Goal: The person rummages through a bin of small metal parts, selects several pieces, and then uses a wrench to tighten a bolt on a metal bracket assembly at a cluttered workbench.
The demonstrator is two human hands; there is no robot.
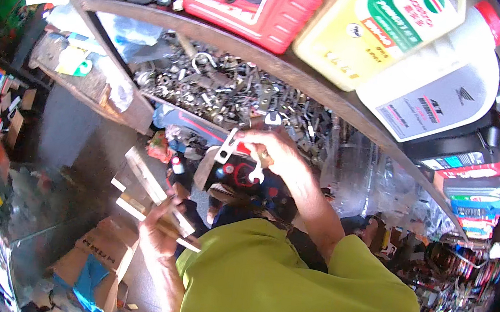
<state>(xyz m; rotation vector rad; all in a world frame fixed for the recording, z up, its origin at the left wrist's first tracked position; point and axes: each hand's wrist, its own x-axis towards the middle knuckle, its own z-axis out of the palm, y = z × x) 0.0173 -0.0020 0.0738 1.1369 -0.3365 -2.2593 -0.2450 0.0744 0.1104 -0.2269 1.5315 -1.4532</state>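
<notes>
My left hand (159,229), at the lower left of centre, is closed around pale long strips (145,174). They look like two narrow bars lying side by side; whether they are wood or metal, or joined, I cannot tell. In front of me, my right hand (271,148) is closed on an open-ended spanner (256,174), one jaw showing above the fingers and one below. The same fingers pinch a small flat metal bracket (225,148) with holes in it. Just beyond that hand lies a heap of small metal parts (214,88) in a shelf tray.
Above the heap runs a shelf edge (262,63), carrying a red jug (254,5), a yellow jug (373,33) and a silver-white bottle (436,86). A cardboard box (95,249) with a blue cloth (89,280) stands at lower left. Clear plastic bags (364,177) hang to the right.
</notes>
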